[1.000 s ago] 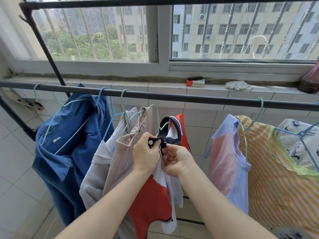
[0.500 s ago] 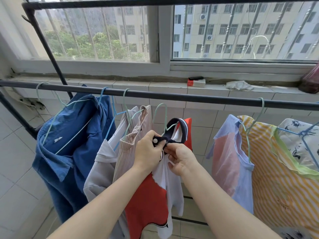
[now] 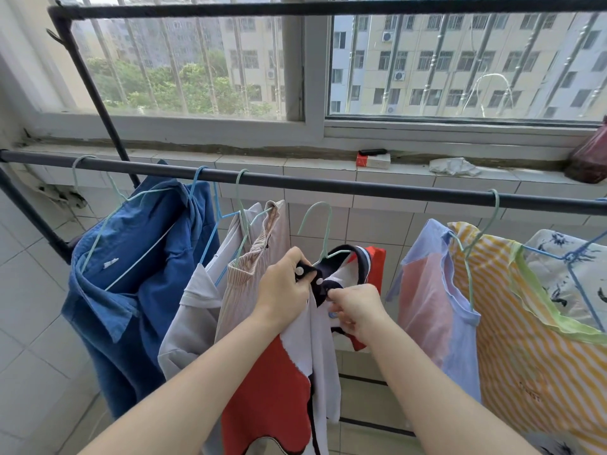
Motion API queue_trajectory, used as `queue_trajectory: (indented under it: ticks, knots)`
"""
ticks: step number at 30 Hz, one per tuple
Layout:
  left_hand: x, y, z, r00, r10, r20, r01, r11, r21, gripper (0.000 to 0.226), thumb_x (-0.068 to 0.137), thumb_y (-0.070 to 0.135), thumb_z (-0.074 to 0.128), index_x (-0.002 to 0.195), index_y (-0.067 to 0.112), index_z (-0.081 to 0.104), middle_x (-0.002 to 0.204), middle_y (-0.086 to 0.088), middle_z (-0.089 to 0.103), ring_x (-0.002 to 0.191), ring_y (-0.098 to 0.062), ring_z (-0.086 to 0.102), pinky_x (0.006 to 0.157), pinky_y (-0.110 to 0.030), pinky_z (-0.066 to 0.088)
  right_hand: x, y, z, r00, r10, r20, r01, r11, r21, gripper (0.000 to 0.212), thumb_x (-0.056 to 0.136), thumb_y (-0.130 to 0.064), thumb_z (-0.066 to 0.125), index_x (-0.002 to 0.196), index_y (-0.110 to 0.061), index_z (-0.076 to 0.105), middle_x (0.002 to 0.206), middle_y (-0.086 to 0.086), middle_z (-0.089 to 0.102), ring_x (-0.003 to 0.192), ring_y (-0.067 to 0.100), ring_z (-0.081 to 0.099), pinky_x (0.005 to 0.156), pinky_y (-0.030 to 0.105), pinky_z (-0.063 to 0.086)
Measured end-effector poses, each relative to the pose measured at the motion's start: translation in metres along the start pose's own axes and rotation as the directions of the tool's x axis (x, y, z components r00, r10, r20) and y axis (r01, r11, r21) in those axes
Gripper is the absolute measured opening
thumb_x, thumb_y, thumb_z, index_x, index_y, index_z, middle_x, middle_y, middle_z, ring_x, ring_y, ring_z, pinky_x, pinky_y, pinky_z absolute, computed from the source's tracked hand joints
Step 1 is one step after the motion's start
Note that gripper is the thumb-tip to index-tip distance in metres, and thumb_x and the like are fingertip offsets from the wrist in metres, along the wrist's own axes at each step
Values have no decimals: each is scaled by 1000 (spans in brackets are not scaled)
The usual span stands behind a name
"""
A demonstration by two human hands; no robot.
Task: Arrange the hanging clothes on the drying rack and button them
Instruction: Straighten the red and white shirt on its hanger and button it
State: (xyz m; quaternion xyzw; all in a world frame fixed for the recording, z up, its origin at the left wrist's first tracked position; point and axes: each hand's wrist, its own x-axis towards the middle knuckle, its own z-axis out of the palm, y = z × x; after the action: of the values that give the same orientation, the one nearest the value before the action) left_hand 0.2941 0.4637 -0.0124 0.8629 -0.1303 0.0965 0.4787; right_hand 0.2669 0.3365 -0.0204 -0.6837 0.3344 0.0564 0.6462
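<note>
A red and white polo shirt [image 3: 272, 399] with a dark navy collar [image 3: 348, 257] sits on a pale green hanger [image 3: 320, 224], whose hook is below the black rack rail [image 3: 328, 185], off it. My left hand [image 3: 284, 290] grips the left side of the navy placket, where two white buttons [image 3: 299, 271] show. My right hand [image 3: 356, 311] pinches the right placket edge just beside it, near a small blue-ringed button.
On the rail hang a blue shirt [image 3: 138, 274], a grey-white shirt [image 3: 193, 316] and a beige striped garment [image 3: 253, 264] to the left, a pink and lilac top [image 3: 433, 310], a yellow striped one [image 3: 525, 339] and a printed white one to the right. The tiled sill [image 3: 328, 165] holds a red-white box.
Both hands stay at the polo's collar placket. My right hand has slid slightly lower along the placket edge, and two white buttons now show by my left thumb.
</note>
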Motion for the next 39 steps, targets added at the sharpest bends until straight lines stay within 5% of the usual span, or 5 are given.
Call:
queue_trajectory:
  ticks: [5, 9, 24, 31, 39]
  knots:
    - [-5, -1, -6, 997, 53, 62, -58, 994, 89, 39, 84, 11, 62, 65, 35, 38, 61, 9, 57, 61, -19, 53, 62, -35, 43, -3, -38, -24, 712, -702, -6, 647, 659, -383, 31, 79, -22, 61, 110, -18, 55, 99, -1, 54, 89, 15, 51, 77, 27, 42]
    - [-7, 1, -5, 989, 90, 113, -99, 992, 77, 36, 80, 11, 67, 64, 31, 42, 58, 11, 53, 57, -11, 47, 56, -30, 39, -5, -62, -21, 704, -621, 345, 708, 579, -403, 11, 92, -33, 51, 99, -25, 55, 88, -8, 56, 86, 11, 52, 69, 21, 38]
    - [-8, -1, -32, 937, -193, 291, 195, 981, 23, 54, 74, -3, 66, 119, 24, 55, 99, 3, 60, 87, -12, 61, 82, -22, 49, 15, -38, -22, 603, -790, 111, 754, 518, -404, 33, 97, -21, 44, 67, -14, 54, 63, -3, 60, 64, 20, 59, 65, 36, 48]
    - [-6, -7, -56, 883, -321, 343, 125, 865, 486, 8, 80, 16, 61, 77, 9, 61, 75, -4, 60, 73, -20, 55, 67, -28, 42, 19, -32, -24, 547, -837, 16, 755, 485, -441, 34, 97, -22, 42, 71, -3, 54, 65, 7, 61, 65, 27, 57, 68, 44, 47]
    - [-20, -14, -50, 932, -289, 221, 176, 890, 421, 16, 89, 16, 53, 76, 21, 44, 76, 4, 54, 82, -22, 53, 69, -31, 37, 38, -30, -30, 762, -540, -357, 572, 820, -19, 33, 100, -22, 32, 72, -18, 49, 74, 6, 61, 68, 13, 57, 65, 25, 45]
